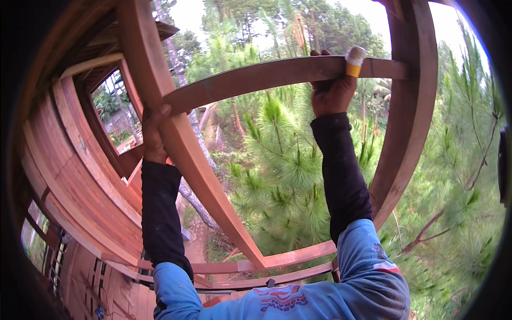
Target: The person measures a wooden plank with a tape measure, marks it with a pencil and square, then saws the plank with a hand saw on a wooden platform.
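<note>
A dark wooden crossbar spans the upper part of a timber frame, from a pale reddish post on the left to a darker post on the right. My left hand grips where the bar meets the left post, its thumb against the bar's end and its fingers mostly hidden. My right hand is wrapped round the bar from below, fingertips showing above it. Its thumb points up, with what looks like a white-and-yellow wrapping on it.
A curved plank wall with a window opening stands on the left. A lower rail crosses the frame near my body, with a slatted wooden floor at lower left. Pine branches and a trunk show outside the frame.
</note>
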The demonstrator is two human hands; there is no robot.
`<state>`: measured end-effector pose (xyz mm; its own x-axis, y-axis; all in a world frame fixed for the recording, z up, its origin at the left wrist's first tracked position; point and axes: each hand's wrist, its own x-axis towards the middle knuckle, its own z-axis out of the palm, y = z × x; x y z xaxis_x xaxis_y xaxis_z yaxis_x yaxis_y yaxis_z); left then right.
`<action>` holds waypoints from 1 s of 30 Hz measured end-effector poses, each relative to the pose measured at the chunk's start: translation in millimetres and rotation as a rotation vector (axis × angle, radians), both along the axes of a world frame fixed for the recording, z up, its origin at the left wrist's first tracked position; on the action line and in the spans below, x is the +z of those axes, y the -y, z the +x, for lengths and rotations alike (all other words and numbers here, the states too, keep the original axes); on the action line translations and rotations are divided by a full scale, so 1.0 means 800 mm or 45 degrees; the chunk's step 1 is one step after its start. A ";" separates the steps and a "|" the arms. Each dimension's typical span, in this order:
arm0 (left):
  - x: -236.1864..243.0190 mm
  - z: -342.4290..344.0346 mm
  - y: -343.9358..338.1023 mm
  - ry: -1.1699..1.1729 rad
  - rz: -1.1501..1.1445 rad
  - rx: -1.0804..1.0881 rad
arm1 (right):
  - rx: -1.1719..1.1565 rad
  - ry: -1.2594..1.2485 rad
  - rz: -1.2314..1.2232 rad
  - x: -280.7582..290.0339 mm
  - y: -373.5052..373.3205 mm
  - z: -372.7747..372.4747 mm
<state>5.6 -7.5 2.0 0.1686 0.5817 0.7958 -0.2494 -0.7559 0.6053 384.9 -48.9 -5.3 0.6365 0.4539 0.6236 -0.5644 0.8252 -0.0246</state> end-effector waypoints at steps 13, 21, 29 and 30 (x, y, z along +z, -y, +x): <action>-0.003 0.008 0.023 0.246 -0.033 -0.305 | -0.086 0.091 -0.098 0.011 0.009 -0.017; 0.007 0.001 0.022 0.096 -0.045 -0.067 | -0.038 0.103 0.014 0.005 -0.011 0.006; 0.016 -0.018 -0.006 0.163 -0.061 0.027 | 0.120 -0.059 0.018 0.016 -0.015 -0.003; 0.019 -0.014 -0.005 0.184 -0.063 0.049 | 0.070 -0.044 0.033 0.018 -0.010 -0.005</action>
<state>-5.9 -3.8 16.9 0.0314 0.6248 0.7802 -0.3078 -0.7366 0.6023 380.5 -41.3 8.7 0.6327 0.4726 0.6134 -0.6088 0.7932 0.0167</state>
